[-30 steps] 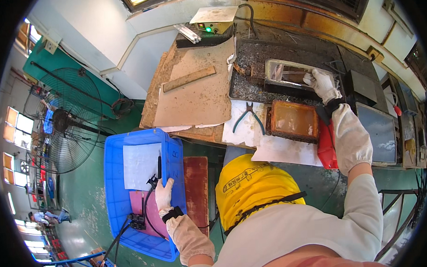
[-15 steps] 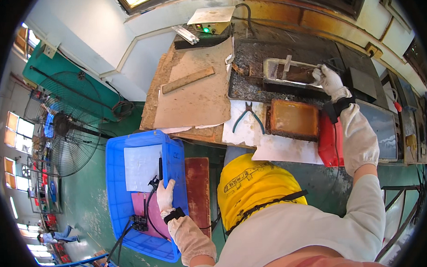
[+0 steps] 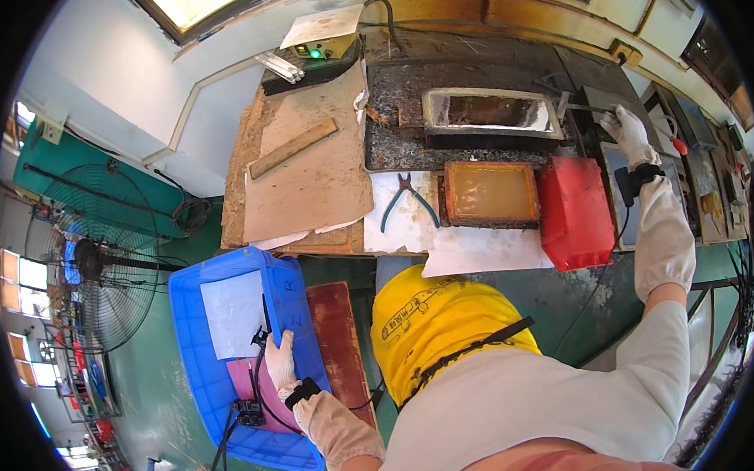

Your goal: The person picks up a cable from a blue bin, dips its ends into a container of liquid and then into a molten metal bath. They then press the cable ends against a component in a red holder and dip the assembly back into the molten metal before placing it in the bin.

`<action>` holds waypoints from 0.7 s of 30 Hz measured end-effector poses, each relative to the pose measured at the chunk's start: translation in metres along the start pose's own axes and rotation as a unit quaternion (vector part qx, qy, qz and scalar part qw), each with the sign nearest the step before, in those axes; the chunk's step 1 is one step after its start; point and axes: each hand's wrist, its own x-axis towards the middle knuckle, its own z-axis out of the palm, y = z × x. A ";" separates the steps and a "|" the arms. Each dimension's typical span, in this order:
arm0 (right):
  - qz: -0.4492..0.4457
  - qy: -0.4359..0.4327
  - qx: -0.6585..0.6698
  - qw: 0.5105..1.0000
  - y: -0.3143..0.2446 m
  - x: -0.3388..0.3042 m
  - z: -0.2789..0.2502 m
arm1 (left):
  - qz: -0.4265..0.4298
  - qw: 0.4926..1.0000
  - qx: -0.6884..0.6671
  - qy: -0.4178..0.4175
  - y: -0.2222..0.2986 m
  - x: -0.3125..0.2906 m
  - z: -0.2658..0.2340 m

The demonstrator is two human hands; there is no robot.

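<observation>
My gloved left hand (image 3: 280, 361) is closed at the inner edge of a blue plastic bin (image 3: 312, 321). It grips a black cable (image 3: 260, 374), which hangs into the bin with a black connector block (image 3: 249, 412). To the right, my gloved right hand (image 3: 629, 134) is closed around the end of a thin metal scraper (image 3: 588, 108). The scraper's flat blade lies just beyond the right end of a rectangular solder pot (image 3: 439, 113), whose molten surface looks shiny and dark. A framed tray (image 3: 490, 190) of cloudy amber liquid sits in front of the pot.
Blue-handled pliers (image 3: 409, 201) lie on white paper left of the tray. A red plastic box (image 3: 574, 212) stands at its right. A wooden strip (image 3: 292, 147) rests on cardboard, near a control box (image 3: 329, 46) with a green light. A large fan (image 3: 87, 260) stands at left.
My right hand has drawn the scraper rightward, off the solder pot's surface to beyond its right end. My left hand stays on the cable at the bin. The whole view has shifted.
</observation>
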 end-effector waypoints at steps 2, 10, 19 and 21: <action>0.005 0.047 -0.051 0.998 -0.003 -0.001 -0.002 | 0.004 1.000 -0.001 -0.002 0.005 -0.003 0.000; -0.041 0.090 -0.238 0.966 -0.009 0.009 0.011 | 0.000 1.000 0.029 0.009 -0.012 0.004 0.001; -0.046 -0.018 -0.107 0.993 -0.011 -0.018 0.086 | -0.010 1.000 0.022 0.000 -0.014 0.006 -0.002; -0.038 -0.096 -0.059 0.993 -0.004 -0.023 0.109 | 0.000 1.000 0.025 -0.003 -0.012 0.005 -0.002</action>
